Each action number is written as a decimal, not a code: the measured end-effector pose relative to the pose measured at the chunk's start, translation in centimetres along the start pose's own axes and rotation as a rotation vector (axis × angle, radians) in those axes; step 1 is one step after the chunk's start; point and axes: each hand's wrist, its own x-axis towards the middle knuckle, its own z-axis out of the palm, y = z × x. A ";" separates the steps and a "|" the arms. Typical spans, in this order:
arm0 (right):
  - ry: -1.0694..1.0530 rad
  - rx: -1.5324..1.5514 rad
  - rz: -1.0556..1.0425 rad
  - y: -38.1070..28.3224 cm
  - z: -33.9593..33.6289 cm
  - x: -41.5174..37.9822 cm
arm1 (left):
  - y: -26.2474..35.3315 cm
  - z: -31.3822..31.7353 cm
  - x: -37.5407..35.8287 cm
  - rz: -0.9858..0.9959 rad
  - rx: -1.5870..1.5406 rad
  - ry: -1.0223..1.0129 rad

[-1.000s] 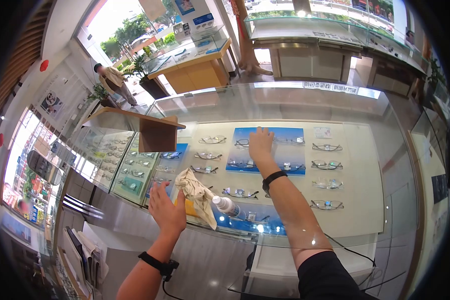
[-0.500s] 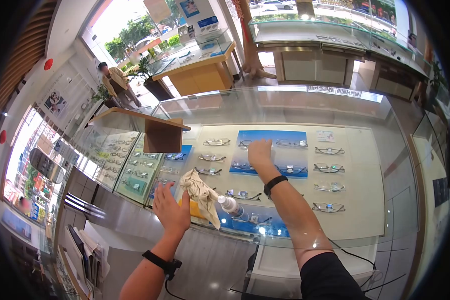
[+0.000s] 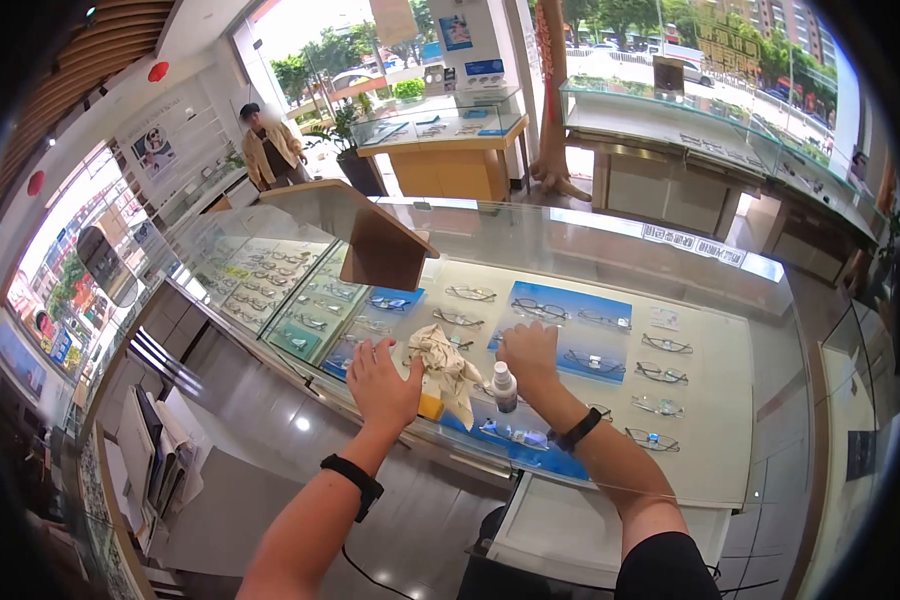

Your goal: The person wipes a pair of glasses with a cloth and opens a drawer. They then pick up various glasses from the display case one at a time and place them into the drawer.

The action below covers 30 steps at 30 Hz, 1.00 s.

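Note:
My left hand [image 3: 383,385] is open, its fingers spread over the glass counter, just left of a crumpled beige cloth [image 3: 440,362]. A yellow-orange piece [image 3: 430,406] shows under the cloth's lower edge. My right hand [image 3: 530,352] is closed above the glass, near the blue display panel [image 3: 610,345]; whether it holds anything is hidden. Between my hands stands a white-capped spray bottle [image 3: 504,386]. Rows of eyeglasses [image 3: 655,440] lie inside the glass showcase [image 3: 770,400].
A brown wooden stand [image 3: 380,268] rests on the counter at the back left. An open white drawer [image 3: 560,525] lies below the front edge. One person [image 3: 270,150] stands at the far left, beyond the counter. More display cases [image 3: 440,150] line the windows.
The camera view has shifted. My right hand has come back from the upper part of the blue panel toward the bottle. My left hand stays spread beside the cloth.

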 end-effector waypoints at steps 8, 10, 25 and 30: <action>-0.073 0.024 -0.317 -3.2 -6.6 -10.5 | 0.1 0.1 -0.1 -0.023 -0.023 0.008; -0.110 -0.068 -0.363 -3.1 -7.9 -12.5 | -0.1 0.4 0.0 -0.014 -0.029 0.031; -1.129 0.188 -0.271 1.1 -25.6 -19.4 | -1.3 -1.6 -1.0 0.280 -0.325 -0.037; -1.120 0.197 -0.119 4.1 -32.8 -20.9 | -1.2 -3.6 -1.9 -0.105 -0.845 -0.193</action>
